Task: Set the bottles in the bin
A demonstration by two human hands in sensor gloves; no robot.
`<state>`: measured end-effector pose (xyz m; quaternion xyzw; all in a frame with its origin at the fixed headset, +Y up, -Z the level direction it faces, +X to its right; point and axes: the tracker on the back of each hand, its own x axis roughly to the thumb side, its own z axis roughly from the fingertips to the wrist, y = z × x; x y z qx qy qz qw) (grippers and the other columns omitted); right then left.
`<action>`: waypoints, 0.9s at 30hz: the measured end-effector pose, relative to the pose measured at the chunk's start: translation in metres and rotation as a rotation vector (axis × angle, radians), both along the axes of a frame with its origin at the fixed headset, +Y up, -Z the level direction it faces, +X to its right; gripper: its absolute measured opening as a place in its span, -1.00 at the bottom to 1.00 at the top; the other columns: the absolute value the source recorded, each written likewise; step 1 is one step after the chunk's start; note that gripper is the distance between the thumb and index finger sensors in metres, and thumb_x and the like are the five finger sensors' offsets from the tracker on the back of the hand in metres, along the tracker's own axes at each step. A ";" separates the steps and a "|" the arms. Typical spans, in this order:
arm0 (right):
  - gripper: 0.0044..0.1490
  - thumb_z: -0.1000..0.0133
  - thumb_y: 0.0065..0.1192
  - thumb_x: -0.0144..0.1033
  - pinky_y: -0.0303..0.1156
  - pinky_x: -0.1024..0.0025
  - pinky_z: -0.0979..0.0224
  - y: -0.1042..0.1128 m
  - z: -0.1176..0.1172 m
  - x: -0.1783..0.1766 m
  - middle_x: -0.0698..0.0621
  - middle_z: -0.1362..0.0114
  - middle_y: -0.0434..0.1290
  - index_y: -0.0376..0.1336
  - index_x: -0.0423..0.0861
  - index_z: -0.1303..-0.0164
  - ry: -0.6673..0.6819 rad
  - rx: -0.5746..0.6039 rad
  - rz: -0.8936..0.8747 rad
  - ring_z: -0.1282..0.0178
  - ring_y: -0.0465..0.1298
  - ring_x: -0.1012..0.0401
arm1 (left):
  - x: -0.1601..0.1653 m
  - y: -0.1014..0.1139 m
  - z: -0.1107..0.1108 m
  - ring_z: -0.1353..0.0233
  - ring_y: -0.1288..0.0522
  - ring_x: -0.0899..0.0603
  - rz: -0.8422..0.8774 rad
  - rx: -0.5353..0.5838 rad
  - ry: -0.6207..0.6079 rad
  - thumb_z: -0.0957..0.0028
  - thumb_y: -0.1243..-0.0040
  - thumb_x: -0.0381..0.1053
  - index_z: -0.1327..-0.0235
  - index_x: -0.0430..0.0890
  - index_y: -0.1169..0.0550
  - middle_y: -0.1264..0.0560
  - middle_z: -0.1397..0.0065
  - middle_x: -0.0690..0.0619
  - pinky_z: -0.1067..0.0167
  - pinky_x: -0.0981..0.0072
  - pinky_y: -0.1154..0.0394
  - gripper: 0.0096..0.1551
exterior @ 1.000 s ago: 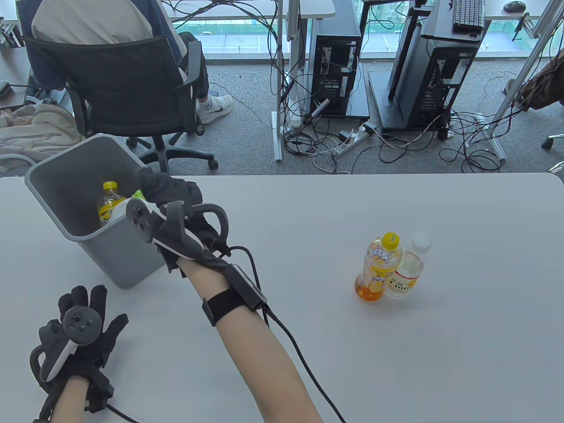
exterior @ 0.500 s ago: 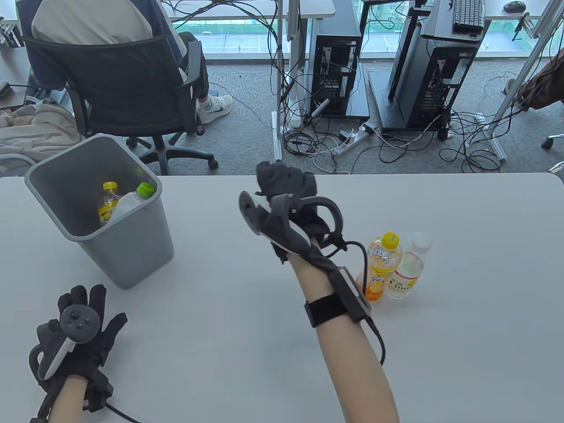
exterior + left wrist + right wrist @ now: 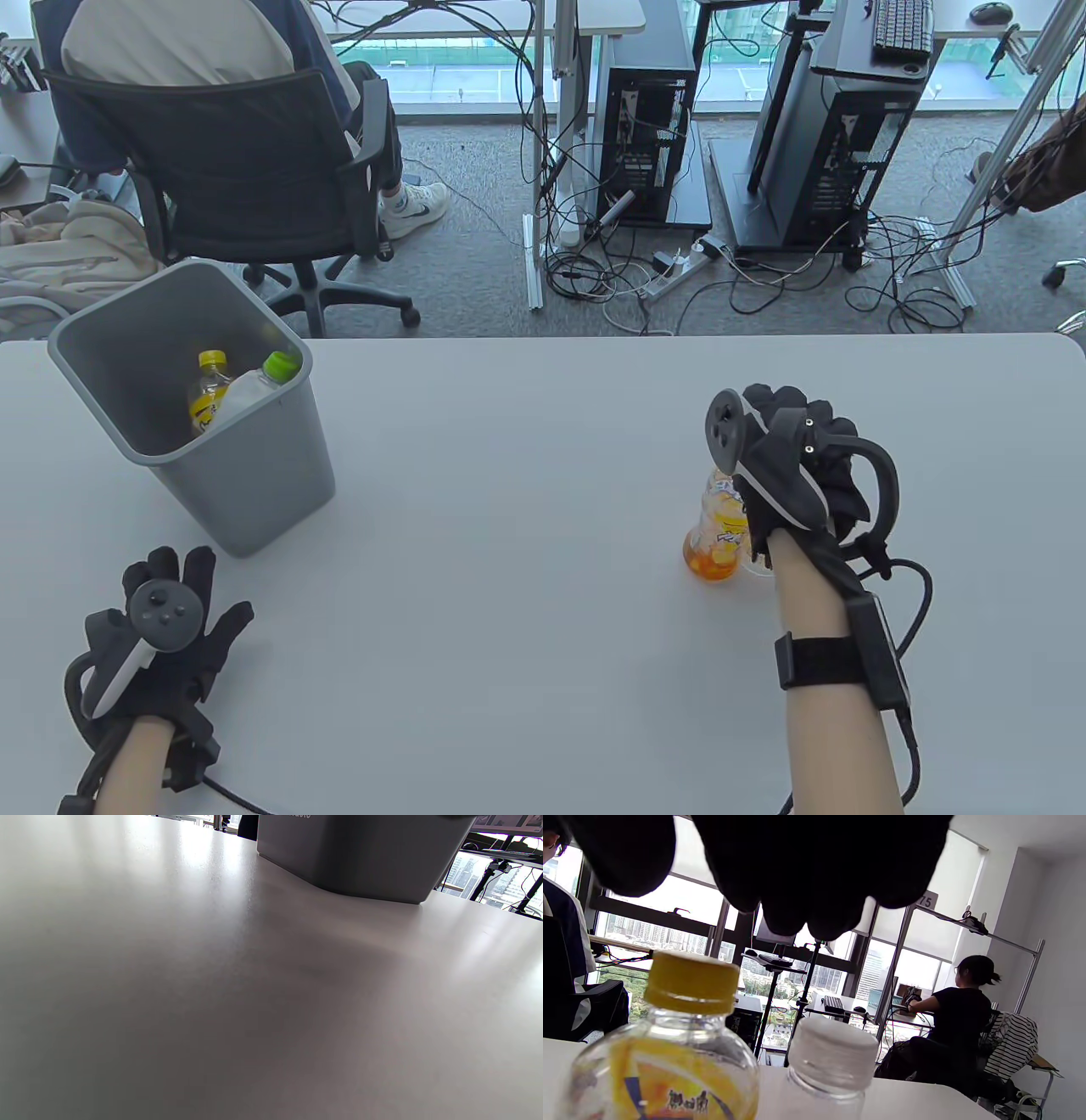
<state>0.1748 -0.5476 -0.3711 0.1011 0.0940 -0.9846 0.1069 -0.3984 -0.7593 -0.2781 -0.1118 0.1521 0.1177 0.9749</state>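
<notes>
A grey bin (image 3: 254, 475) stands at the table's left and holds a yellow-capped bottle (image 3: 208, 395) and a green-capped bottle (image 3: 259, 382). At the right stand an orange-drink bottle with a yellow cap (image 3: 717, 535) and, touching it, a clear white-capped bottle (image 3: 758, 567), mostly hidden under my right hand (image 3: 789, 416). In the right wrist view my fingers (image 3: 814, 870) hang just above both caps, the yellow-capped bottle (image 3: 670, 1052) on the left and the white-capped bottle (image 3: 831, 1065) on the right, and hold nothing. My left hand (image 3: 182, 586) rests flat on the table in front of the bin, fingers spread.
The left wrist view shows the bin's base (image 3: 360, 853) close ahead on the table top. Beyond the table's far edge (image 3: 594, 338) are an office chair (image 3: 237, 170) with a seated person, computer towers and floor cables.
My right hand has moved from the bin, where it let go of the green-capped bottle, across the table to just above the two standing bottles. My left hand shifted slightly.
</notes>
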 end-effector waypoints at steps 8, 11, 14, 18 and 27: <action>-0.18 0.04 0.21 0.28 0.39 0.05 -0.51 -0.016 0.007 -0.001 0.08 -0.45 0.48 0.27 0.17 -0.44 0.084 -0.101 0.054 -0.34 0.50 0.07 | 0.004 -0.004 -0.003 -0.83 0.43 -0.20 -0.022 -0.039 -0.015 -0.04 0.22 0.57 -0.68 0.29 0.24 0.42 -0.82 0.10 -0.66 -0.41 0.24 0.03; -0.20 0.04 0.28 0.21 0.41 0.08 -0.49 -0.020 0.006 -0.008 0.11 -0.40 0.49 0.24 0.19 -0.44 0.084 -0.104 0.129 -0.29 0.52 0.11 | 0.004 -0.004 -0.004 -0.83 0.43 -0.20 -0.027 -0.046 -0.018 -0.04 0.22 0.57 -0.68 0.29 0.24 0.42 -0.82 0.10 -0.66 -0.41 0.24 0.03; -0.18 0.06 0.33 0.17 0.42 0.09 -0.47 -0.022 0.003 -0.013 0.12 -0.37 0.50 0.23 0.18 -0.45 0.082 -0.114 0.156 -0.26 0.53 0.13 | 0.004 -0.004 -0.003 -0.83 0.43 -0.20 -0.024 -0.044 -0.016 -0.04 0.22 0.57 -0.68 0.29 0.24 0.42 -0.82 0.10 -0.66 -0.41 0.24 0.03; -0.22 0.03 0.32 0.13 0.44 0.09 -0.45 -0.026 0.000 -0.017 0.11 -0.34 0.51 0.23 0.20 -0.43 0.064 -0.120 0.177 -0.23 0.55 0.13 | 0.003 -0.003 -0.003 -0.83 0.43 -0.20 -0.014 -0.039 -0.011 -0.04 0.22 0.57 -0.68 0.29 0.24 0.42 -0.82 0.10 -0.66 -0.41 0.24 0.03; -0.25 0.02 0.33 0.09 0.46 0.10 -0.42 -0.018 -0.004 -0.036 0.09 -0.32 0.53 0.24 0.16 -0.41 0.071 -0.134 0.200 -0.20 0.56 0.13 | 0.001 -0.004 -0.004 -0.83 0.42 -0.20 -0.005 -0.025 -0.012 -0.04 0.21 0.57 -0.68 0.29 0.23 0.41 -0.83 0.10 -0.66 -0.41 0.23 0.03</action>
